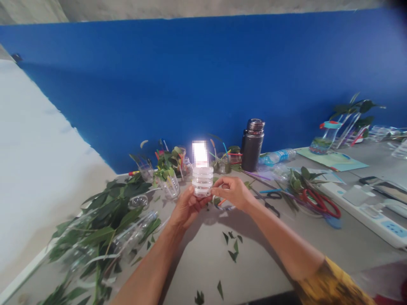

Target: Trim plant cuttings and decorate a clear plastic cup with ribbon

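Note:
A clear, ribbed piece of a plastic bottle [202, 180] is held up above the middle of the table. My left hand [188, 207] supports it from below and from the left, with the thumb on its side and the fingers curled under. The thumb and forefinger of my right hand [233, 191] are pinched together at its lower right edge. A white, partly pixelated glare hides what is right above and behind it. Small cut pieces of green leaf [234, 250] lie on the table [197, 262] in front of me.
Leafy branches [104, 220] and clear plastic pieces cover the left side. Cut cups with leaves [170, 186] stand along the blue wall. A dark thermos [252, 146] is behind my right hand. Rightward lie a bottle [278, 156], red-handled scissors [321, 203] and a power strip [369, 216].

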Tool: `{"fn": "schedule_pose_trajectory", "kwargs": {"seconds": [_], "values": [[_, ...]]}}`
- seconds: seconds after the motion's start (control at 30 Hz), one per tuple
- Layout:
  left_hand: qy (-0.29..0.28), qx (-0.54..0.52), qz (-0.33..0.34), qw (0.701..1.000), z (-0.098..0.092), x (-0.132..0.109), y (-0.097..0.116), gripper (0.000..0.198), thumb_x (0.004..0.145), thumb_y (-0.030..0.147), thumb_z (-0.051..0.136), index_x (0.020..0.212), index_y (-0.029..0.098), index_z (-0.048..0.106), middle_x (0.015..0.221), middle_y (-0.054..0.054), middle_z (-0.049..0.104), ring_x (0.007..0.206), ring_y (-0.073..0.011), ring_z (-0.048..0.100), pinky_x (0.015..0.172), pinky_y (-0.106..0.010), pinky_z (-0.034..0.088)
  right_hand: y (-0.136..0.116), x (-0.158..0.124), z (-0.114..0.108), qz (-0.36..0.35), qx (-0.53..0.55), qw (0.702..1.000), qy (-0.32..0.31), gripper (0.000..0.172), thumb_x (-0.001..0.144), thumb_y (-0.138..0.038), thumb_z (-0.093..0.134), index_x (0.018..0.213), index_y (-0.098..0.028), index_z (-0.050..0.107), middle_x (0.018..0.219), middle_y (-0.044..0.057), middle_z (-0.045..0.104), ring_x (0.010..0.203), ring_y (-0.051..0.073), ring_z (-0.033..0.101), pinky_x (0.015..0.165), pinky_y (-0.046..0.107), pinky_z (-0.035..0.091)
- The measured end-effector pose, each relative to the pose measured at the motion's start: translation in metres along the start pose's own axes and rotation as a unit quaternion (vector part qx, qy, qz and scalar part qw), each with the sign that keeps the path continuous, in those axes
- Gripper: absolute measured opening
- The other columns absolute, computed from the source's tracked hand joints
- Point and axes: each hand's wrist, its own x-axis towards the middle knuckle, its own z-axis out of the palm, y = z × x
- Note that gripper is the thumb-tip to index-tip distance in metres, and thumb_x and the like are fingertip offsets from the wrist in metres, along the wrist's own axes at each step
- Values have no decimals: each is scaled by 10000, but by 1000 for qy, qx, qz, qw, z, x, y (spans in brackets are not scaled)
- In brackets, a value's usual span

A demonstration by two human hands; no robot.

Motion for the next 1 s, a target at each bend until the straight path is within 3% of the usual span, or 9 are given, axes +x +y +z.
{"fn": "schedule_pose_trajectory", "kwargs": {"seconds": [0.13, 0.23, 0.33, 0.43, 0.53, 0.6, 0.7, 0.8, 1.0], "values": [[-36, 3, -40, 999, -3, 0, -1, 482, 817, 511, 818, 1123, 148, 741, 1116, -119, 793, 917, -237, 760, 822, -326, 614, 4, 2, -1, 9, 36, 998, -52, 544, 662, -558, 874, 999, -158, 725, 557, -81, 501, 554, 105, 507, 609, 270, 566], [-38, 42, -51, 997, -3, 2, 0, 441, 873, 491, 766, 1143, 144, 726, 1087, -125, 795, 877, -233, 763, 811, -338, 611, 5, 3, -3, 0, 34, 998, -51, 579, 674, -566, 860, 1048, -143, 735, 577, -71, 509, 566, 117, 521, 602, 280, 566], [-20, 77, -20, 997, 0, 2, 0, 422, 892, 478, 742, 1152, 147, 722, 1172, -140, 774, 979, -262, 752, 816, -351, 603, 2, 1, -2, 1, -22, 1000, -10, 583, 690, -544, 839, 1103, -143, 744, 639, -39, 575, 589, 139, 543, 573, 278, 539], [-27, 91, 20, 995, 4, 1, -1, 513, 847, 545, 763, 1176, 154, 724, 1217, -145, 756, 1047, -288, 734, 835, -360, 596, -4, -4, 3, -19, -143, 988, 58, 520, 734, -495, 810, 1151, -190, 757, 692, -18, 624, 659, 168, 582, 606, 273, 488], [-41, 121, 74, 989, 5, 0, -2, 631, 735, 398, 894, 1297, 210, 676, 1235, -110, 753, 1076, -275, 725, 888, -355, 582, -9, -8, 6, -32, -245, 964, 100, 492, 739, -496, 809, 1149, -227, 768, 750, -1, 668, 745, 202, 620, 665, 290, 462], [-41, 127, 85, 987, 3, 0, -3, 676, 692, 323, 928, 1307, 227, 665, 1218, -93, 760, 1060, -258, 730, 904, -352, 577, -10, -9, 6, -39, -247, 964, 93, 460, 753, -480, 794, 1139, -230, 767, 814, 15, 709, 789, 213, 647, 692, 292, 473], [-43, 99, 45, 993, -2, 1, -1, 591, 728, 400, 902, 1242, 194, 694, 1186, -106, 768, 1020, -256, 742, 902, -372, 582, -11, -10, 3, -61, -178, 981, 42, 385, 794, -383, 741, 1144, -221, 752, 892, 23, 752, 817, 204, 683, 734, 285, 513], [-47, 72, 15, 996, -7, 1, 1, 555, 744, 435, 887, 1215, 199, 713, 1158, -103, 775, 1002, -261, 744, 904, -387, 586, -12, -11, 1, -72, -125, 990, 1, 436, 801, -369, 737, 1208, -216, 724, 986, 31, 771, 884, 213, 708, 795, 293, 536], [-34, 54, 26, 998, -10, 1, 3, 431, 727, 425, 895, 1075, 205, 766, 1102, -78, 792, 1001, -275, 742, 981, -431, 572, -16, -16, 4, -94, -238, 966, 35, 401, 899, -463, 631, 1207, -230, 739, 906, 34, 753, 784, 197, 666, 691, 279, 453]]}}
